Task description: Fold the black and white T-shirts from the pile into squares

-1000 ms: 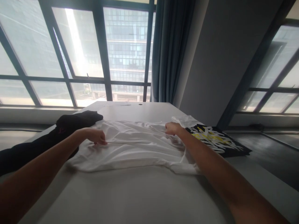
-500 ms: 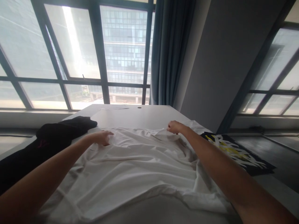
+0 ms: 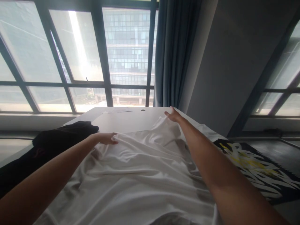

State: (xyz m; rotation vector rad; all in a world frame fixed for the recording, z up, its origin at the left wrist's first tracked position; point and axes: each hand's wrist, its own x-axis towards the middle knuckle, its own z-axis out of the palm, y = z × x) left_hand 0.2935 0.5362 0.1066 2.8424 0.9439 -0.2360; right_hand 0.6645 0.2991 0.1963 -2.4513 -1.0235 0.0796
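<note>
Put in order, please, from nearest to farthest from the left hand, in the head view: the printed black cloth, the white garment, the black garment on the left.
1. White garment: at the fingertips of the left hand.
2. Black garment: to that hand's left.
3. Printed black cloth: on the far right side.

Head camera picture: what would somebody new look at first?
Probably the big, rumpled white cloth spread over the near part of the table. Next, the bright windows beyond it. Then the black piece with white and yellow markings at the right.
</note>
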